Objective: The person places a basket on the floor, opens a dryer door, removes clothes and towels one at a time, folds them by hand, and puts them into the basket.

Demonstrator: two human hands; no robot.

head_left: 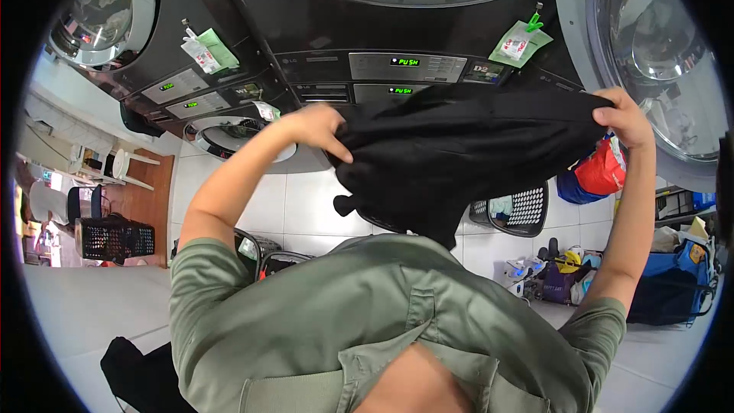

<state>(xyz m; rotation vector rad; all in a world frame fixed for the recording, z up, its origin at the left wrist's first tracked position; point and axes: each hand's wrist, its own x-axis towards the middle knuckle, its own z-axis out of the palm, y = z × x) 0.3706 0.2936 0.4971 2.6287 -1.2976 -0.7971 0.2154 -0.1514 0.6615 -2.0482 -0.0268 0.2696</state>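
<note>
A black garment is stretched sideways between both hands, in front of the dark dryer fronts. My left hand grips its left end, slightly blurred, with the thumb along the cloth. On the other side my right hand pinches the upper right corner. The middle of the cloth hangs down in folds toward my chest, and a narrow part dangles at its lower left.
Stacked machines with green displays stand ahead. An open round door is at the upper right. Below lie a dark basket, a red and blue bag and several bags at right. Another basket stands far left.
</note>
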